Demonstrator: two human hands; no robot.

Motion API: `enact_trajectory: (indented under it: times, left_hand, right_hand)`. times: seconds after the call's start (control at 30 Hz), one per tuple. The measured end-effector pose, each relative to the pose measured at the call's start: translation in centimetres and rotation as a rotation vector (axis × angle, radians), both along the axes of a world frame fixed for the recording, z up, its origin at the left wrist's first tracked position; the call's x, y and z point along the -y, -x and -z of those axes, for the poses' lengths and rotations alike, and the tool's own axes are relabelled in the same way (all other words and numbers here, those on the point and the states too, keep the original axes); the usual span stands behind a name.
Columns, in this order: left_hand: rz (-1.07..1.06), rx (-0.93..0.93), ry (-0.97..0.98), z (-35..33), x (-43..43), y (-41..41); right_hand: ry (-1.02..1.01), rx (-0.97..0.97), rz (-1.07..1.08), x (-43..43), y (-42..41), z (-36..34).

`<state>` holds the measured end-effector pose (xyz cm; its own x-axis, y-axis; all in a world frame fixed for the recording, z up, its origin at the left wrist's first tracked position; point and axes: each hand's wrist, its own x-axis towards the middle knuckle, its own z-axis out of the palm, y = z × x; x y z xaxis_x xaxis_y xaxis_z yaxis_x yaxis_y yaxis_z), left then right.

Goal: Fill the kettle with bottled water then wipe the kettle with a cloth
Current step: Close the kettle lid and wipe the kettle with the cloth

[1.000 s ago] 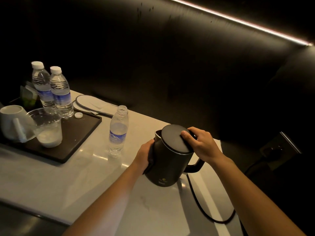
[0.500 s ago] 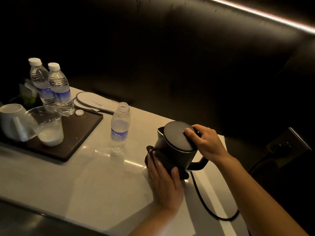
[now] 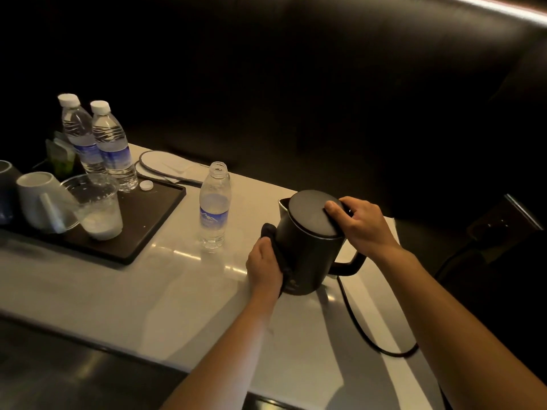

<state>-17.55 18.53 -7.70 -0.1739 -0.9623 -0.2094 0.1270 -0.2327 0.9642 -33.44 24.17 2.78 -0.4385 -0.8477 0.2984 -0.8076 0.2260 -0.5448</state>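
A black kettle (image 3: 310, 255) with its lid down stands on the white counter (image 3: 183, 303), its handle pointing right. My right hand (image 3: 356, 224) rests on the lid's right edge and holds the kettle steady. My left hand (image 3: 265, 267) presses a dark cloth (image 3: 270, 232) against the kettle's left side. An uncapped water bottle (image 3: 214, 207), partly full, stands to the kettle's left. Its white cap (image 3: 146, 185) lies on the tray.
A dark tray (image 3: 148, 232) at left carries two capped bottles (image 3: 111, 146), a clear plastic cup (image 3: 97, 207) and a white mug (image 3: 41, 202). White slippers (image 3: 168, 165) lie behind it. The kettle's black cord (image 3: 364, 332) loops right, toward a wall socket (image 3: 503, 220).
My left hand slid the cloth from the kettle's lower front up along its left side. The kettle has come upright from its tilt. My right hand stays on the lid.
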Motion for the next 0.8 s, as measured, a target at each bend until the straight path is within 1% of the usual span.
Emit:
enact_trajectory:
  times: [0.13,0.17,0.23,0.27,0.3,0.33,0.37,0.4,0.43,0.47,0.57,0.7,0.8]
  left_hand:
    - [-0.004,0.205,0.058,-0.2,-1.9,-3.7]
    - [0.041,0.228,0.079,-0.1,-2.8,-5.1]
    - [0.198,0.248,0.147,0.0,-5.0,-7.7]
    - [0.28,0.326,0.249,0.2,-6.0,-8.7]
    - [0.359,0.485,0.427,0.6,-6.7,-9.4]
    - [0.44,0.689,0.625,1.2,-7.2,-9.8]
    - [0.518,0.888,0.759,1.9,-7.5,-9.9]
    - [0.586,1.053,0.811,2.6,-7.7,-10.0]
    - [0.639,1.168,0.826,2.9,-7.6,-10.3]
    - [0.675,1.226,0.825,3.1,-7.5,-10.5]
    - [0.697,1.267,0.824,3.5,-6.3,-11.6]
    - [0.647,1.261,0.798,3.9,-2.9,-14.4]
    - [0.58,1.264,0.771,4.2,-0.2,-16.8]
  right_hand:
    - [-0.009,-0.005,0.005,0.1,0.1,0.1]
    - [-0.011,-0.005,0.003,0.1,0.2,0.2]
    - [-0.011,-0.005,0.005,0.2,0.4,0.2]
    - [-0.013,-0.004,0.004,0.2,0.5,0.2]
    - [-0.012,0.002,0.0,0.2,0.5,0.3]
    - [-0.009,0.006,-0.004,0.2,0.6,0.3]
    - [-0.004,0.011,-0.008,0.2,0.5,0.3]
    - [0.0,0.016,-0.007,0.2,0.5,0.3]
    - [0.006,0.02,-0.005,0.1,0.5,0.4]
    - [0.013,0.023,0.001,0.1,0.4,0.5]
    - [0.093,0.052,0.07,-0.5,0.0,1.3]
    - [0.296,0.181,0.209,-2.3,-1.7,3.1]
    - [0.372,0.258,0.288,-3.0,-3.0,3.8]
